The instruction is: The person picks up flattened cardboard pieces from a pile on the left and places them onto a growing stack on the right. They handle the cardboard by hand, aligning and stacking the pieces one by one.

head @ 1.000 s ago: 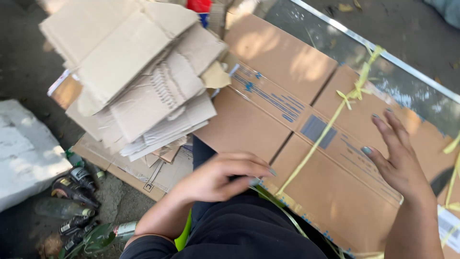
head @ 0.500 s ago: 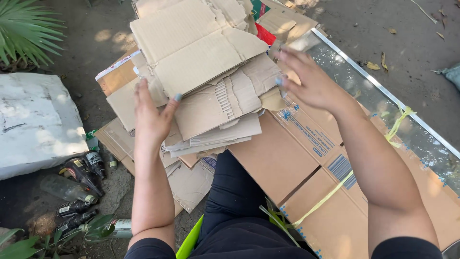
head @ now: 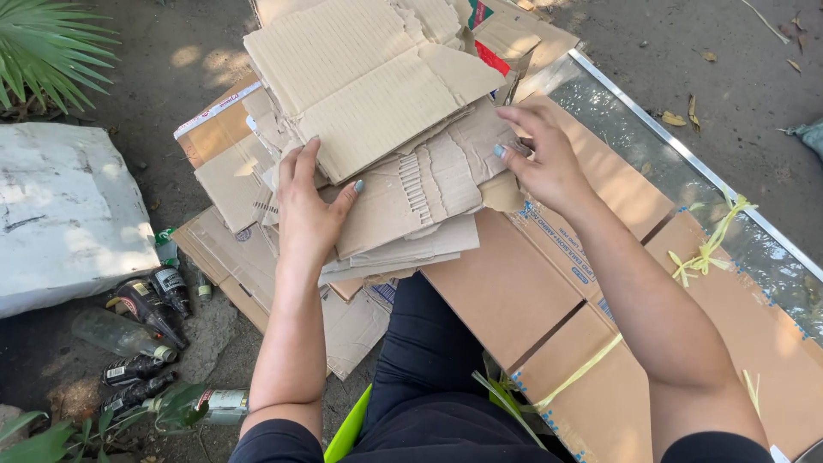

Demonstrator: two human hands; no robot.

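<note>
We look down from head height at our two bare arms reaching forward over a loose stack of torn cardboard sheets lying on the ground in dappled sunlight. Our left hand rests palm down on the left side of the stack, fingers spread and open, the thumb hooked over the edge of a corrugated piece; it presses on the cardboard rather than clasping it. Our right hand is at the right edge of the same stack, fingers curled around the rim of a torn sheet, though we cannot quite tell how firmly it grips, since the fingertips are partly tucked under the board. The stack sits just ahead of our knees, in dark trousers, and overlaps a larger bundle of flattened cardboard boxes to the right, bound with yellow plastic strapping. That bundle lies on a glass pane with a metal frame. To the left, well apart from the hands, are a white foam block, several empty bottles on the dirt, and palm fronds in the upper corner.
</note>
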